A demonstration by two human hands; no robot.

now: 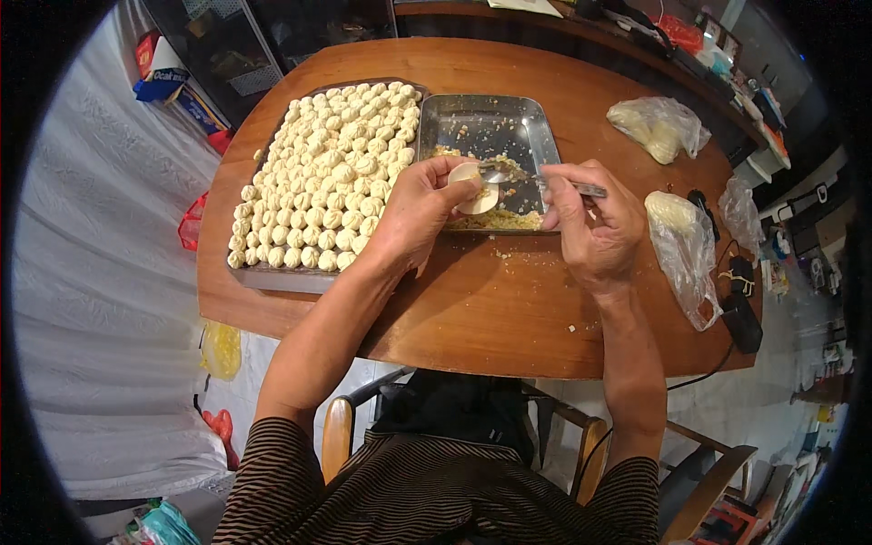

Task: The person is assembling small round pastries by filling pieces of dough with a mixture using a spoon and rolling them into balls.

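Observation:
My left hand [420, 207] holds a round, pale dough wrapper [479, 200] between thumb and fingers, over the near left part of a metal tray. In my right hand [595, 218] is a metal spoon [496, 174], its handle passing through my closed fingers. The spoon's bowl is at the wrapper's upper edge, with some crumbly yellowish filling beside it. The metal tray [436, 113] has more filling [509, 221] along its near side and scraps stuck to its bottom. Left of it, a large tray [291, 280] is covered with rows of small pleated dumplings [322, 173].
On the right of the wooden table [472, 318] lie two clear plastic bags with pale dough, a far bag [661, 132] and a nearer bag [683, 245]. A black power adapter [742, 322] with a cable sits at the right edge. Chair arms [338, 436] flank me below.

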